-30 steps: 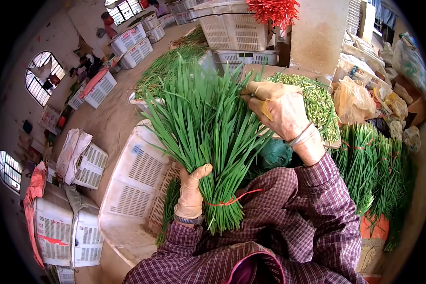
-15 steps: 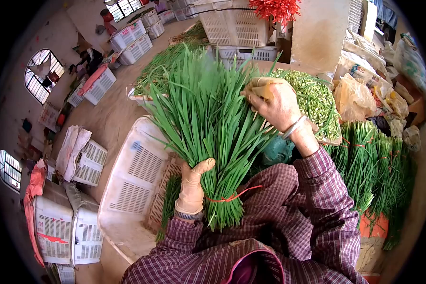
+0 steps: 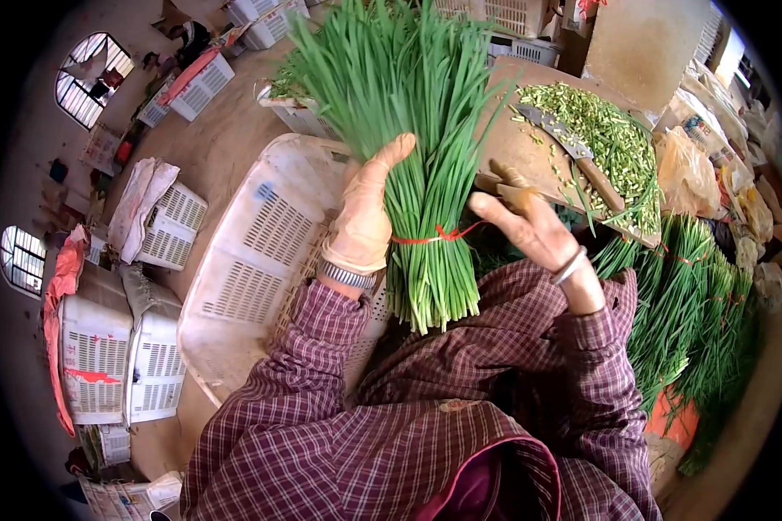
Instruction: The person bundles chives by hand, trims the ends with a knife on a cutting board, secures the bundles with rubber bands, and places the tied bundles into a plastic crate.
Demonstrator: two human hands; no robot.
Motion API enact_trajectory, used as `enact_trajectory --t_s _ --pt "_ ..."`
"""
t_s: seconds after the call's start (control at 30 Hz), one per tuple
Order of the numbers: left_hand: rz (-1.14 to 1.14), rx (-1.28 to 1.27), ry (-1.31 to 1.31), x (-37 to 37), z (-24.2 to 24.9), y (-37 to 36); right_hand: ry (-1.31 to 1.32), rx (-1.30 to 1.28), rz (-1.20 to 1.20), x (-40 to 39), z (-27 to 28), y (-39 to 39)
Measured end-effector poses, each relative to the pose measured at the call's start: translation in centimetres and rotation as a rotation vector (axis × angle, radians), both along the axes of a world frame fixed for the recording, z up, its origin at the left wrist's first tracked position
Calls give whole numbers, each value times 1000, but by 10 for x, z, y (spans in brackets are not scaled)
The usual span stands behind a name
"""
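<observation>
Head view. One garlic chive bundle point(image 3: 430, 165), leaves uppermost, cut stem ends below, is held at its left side in the grip of the left hand point(image 3: 362, 213); the thumb is laid along the leaves, the fingers hidden behind. One red tie point(image 3: 419, 239), knotted, is wrapped round the stems just beside that grip. One right hand point(image 3: 530, 221), fingertips covered, is placed right of the bundle, near the tie's loose end; thumb and fingers are parted slightly, with nothing seen between them.

Changed: the right hand has been brought down from the leaf tops to the tied part, by which attention seems to be shifted from the leaves to the stem end.

Also listed: one knife point(image 3: 595, 172) and chopped stem pieces point(image 3: 626, 130), set on a surface point(image 3: 534, 161) beyond the right grip; one white plastic crate point(image 3: 243, 217), left of the left grip; tied bundles point(image 3: 682, 300), stacked right of the right grip.
</observation>
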State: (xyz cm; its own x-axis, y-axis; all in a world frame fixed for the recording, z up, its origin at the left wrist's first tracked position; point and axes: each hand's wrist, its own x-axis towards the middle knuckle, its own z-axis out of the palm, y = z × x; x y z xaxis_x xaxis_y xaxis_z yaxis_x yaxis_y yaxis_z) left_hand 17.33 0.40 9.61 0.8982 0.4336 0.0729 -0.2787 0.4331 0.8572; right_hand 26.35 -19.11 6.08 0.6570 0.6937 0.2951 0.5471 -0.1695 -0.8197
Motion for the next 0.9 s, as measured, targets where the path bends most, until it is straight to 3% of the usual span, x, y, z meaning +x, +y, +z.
enact_trajectory --t_s 0.07,0.17,0.3,0.33,0.4,0.47,0.5,0.53,0.6,0.67,0.73,0.8,0.9 --pt "-47 28 -26 10 3 -4 317 106 24 -11 2 31" --pt "-126 128 -54 19 17 -6 382 420 -126 -4 -12 54" --pt "-279 342 -144 -2 25 12 581 413 -25 1 19 41" --pt "-287 342 -145 -2 17 16 571 360 -77 1 26 40" --pt "-415 197 -103 -4 -7 25 645 265 66 4 45 38" --pt "-345 15 -44 -13 -29 11 545 241 77 1 48 52" --pt "-291 -39 -46 -19 -29 2 295 173 9 17 20 66" --pt "-239 -96 -46 -23 -28 -6 268 92 22 13 31 65" --pt "-214 -110 -94 -23 -32 -8 -136 98 -70 16 24 70" --pt "-187 -96 -89 -24 -35 -7 -779 -113 -255 24 28 49" --pt "-110 -128 -77 -20 -47 0 -464 55 -251 8 52 20" --pt "-148 -229 -59 -21 -49 5 -263 -62 -122 -17 77 0" --pt "-107 -252 -51 -17 -52 5 -421 -131 -81 -36 64 -2"
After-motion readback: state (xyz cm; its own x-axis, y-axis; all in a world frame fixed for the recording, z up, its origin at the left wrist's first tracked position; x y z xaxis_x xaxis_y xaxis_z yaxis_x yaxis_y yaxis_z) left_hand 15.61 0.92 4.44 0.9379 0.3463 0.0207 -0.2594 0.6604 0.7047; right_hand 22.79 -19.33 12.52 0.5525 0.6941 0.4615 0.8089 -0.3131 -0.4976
